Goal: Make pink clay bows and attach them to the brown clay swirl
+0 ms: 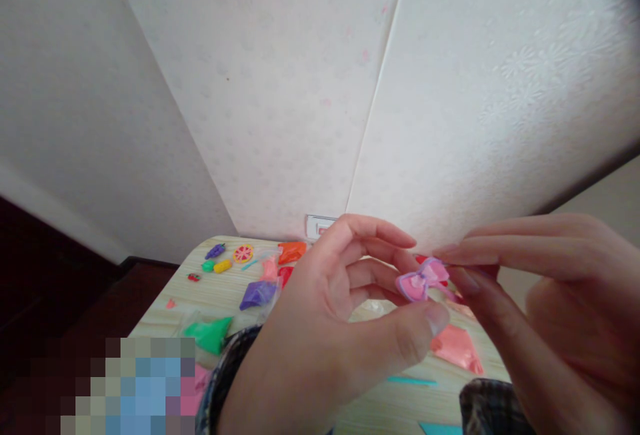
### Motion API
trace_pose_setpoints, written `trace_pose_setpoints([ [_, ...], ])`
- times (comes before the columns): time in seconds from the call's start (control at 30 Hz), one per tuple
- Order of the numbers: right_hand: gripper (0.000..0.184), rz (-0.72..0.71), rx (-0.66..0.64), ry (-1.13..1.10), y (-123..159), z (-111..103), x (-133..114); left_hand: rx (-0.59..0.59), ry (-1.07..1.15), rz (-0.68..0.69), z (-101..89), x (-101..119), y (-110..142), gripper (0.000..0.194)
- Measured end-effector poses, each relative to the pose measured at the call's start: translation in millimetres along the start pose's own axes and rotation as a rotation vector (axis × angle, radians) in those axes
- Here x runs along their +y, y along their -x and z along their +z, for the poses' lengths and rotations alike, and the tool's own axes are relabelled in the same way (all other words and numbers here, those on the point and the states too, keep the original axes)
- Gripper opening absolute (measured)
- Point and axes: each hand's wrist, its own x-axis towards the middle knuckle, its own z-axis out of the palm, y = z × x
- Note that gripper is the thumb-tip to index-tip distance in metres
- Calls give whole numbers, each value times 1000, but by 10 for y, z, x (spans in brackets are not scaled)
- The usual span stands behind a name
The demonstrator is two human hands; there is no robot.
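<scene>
A small pink clay bow (423, 279) with a purple edge is held up above the table, between my two hands. My right hand (530, 288) pinches it at its right side, thumb against fingertips. A thin dark red piece shows by those fingertips, but its kind is not clear. My left hand (350, 308) curves around the bow's left side, with its fingers apart and its thumb below the bow. Whether the left fingertips touch the bow is hard to see. Under the hands lies a salmon-coloured clay packet (457, 348).
On the light wooden table (160, 322) are purple grapes (215, 251), a round fruit slice (243, 254), a yellow piece (223, 266), and purple (257, 294), green (207, 334) and orange (292, 251) clay packets. A teal strip (413, 380) lies nearer. Behind stands a wall with a socket (320, 226).
</scene>
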Motion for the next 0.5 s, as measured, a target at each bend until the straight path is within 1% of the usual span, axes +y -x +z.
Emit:
trace_pose_setpoints([
  [0.07,13,-17,-25,18,-6,-17,10,-17,14,-41,-2,3,-6,32],
  [0.23,20,-79,-66,15,-30,-31,43,-54,31,-81,-2,67,-8,34],
  [0.4,17,-77,-89,16,-28,-32,32,-79,83,-129,-35,85,-7,36],
  [0.5,18,-33,-104,8,-27,-23,28,-107,105,-108,-71,47,-6,27],
])
